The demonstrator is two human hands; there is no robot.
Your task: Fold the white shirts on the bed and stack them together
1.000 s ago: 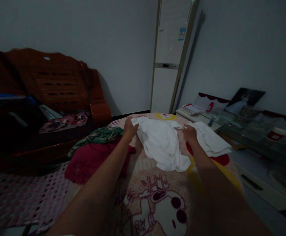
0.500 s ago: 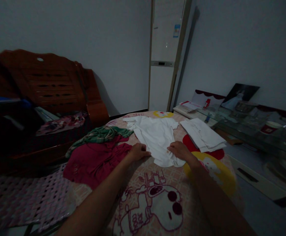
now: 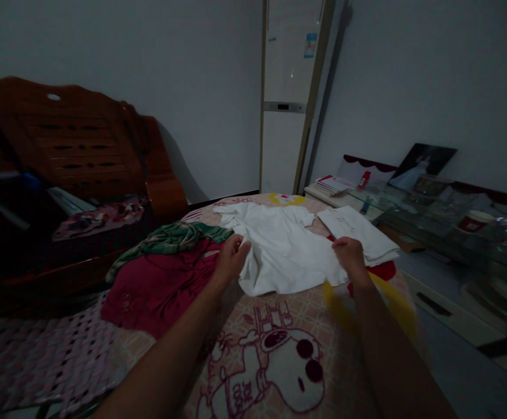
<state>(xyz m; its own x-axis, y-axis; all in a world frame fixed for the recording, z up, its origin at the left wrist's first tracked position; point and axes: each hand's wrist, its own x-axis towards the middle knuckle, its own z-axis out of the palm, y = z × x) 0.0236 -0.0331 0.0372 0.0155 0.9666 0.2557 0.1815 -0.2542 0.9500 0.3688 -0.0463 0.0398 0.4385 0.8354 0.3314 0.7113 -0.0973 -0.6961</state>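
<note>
A white T-shirt (image 3: 286, 250) lies spread over the patterned cloth (image 3: 306, 314), its sleeves at the far side and its hem toward me. My left hand (image 3: 232, 256) pinches the shirt's left side edge. On the other side, my right hand (image 3: 350, 255) grips the right edge, holding the lower part stretched out. Just left of my left hand lie a crumpled dark red garment (image 3: 161, 291) and a green plaid garment (image 3: 175, 237). A folded white garment (image 3: 360, 233) rests right beside and beyond my right hand.
A wooden bench (image 3: 83, 151) with cloth on it stands at the left, and a woven pink seat (image 3: 39, 349) is nearer. At the right is a glass-topped cabinet (image 3: 436, 215) bearing a paper cup (image 3: 475, 221). A tall white air conditioner (image 3: 284, 139) stands behind.
Both hands have moved apart, drawing the shirt's lower part wider and flatter. My left hand went left and slightly away; my right hand went right. The view has shifted slightly.
</note>
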